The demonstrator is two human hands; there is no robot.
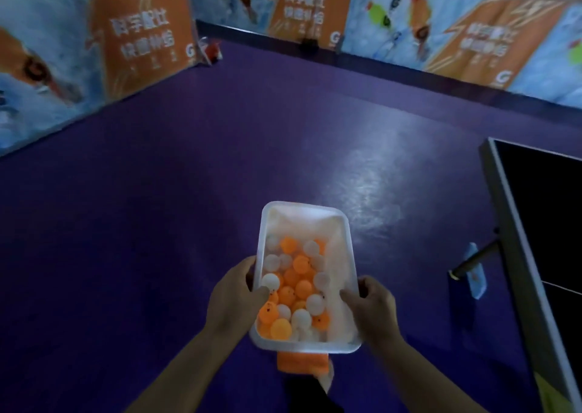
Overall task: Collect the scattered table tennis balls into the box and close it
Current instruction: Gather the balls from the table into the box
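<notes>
**Head view: two hands carry the lidless box of balls**

The translucent white box (305,207) sits at about 6 o'clock in the picture, held over the purple floor (189,192) with its long side running toward 12 o'clock. It has no lid on. Inside lies a heap of orange and white table tennis balls (297,283), massed toward the near end (the far end shows bare white wall).

The left hand (234,296) grips the box's rim at 9 o'clock, thumb hooked over the edge and touching the balls. The right hand (370,302) grips the rim at 3 o'clock, fingers curled round it.

An orange piece (299,364) shows just beneath the box's near end; what it is I cannot tell.

At 3 o'clock stands the corner of a dark table tennis table (541,208), with a pale blue object (475,271) beside its leg. Printed orange-and-blue barriers (141,41) line the floor from 9 round to 2 o'clock.
</notes>
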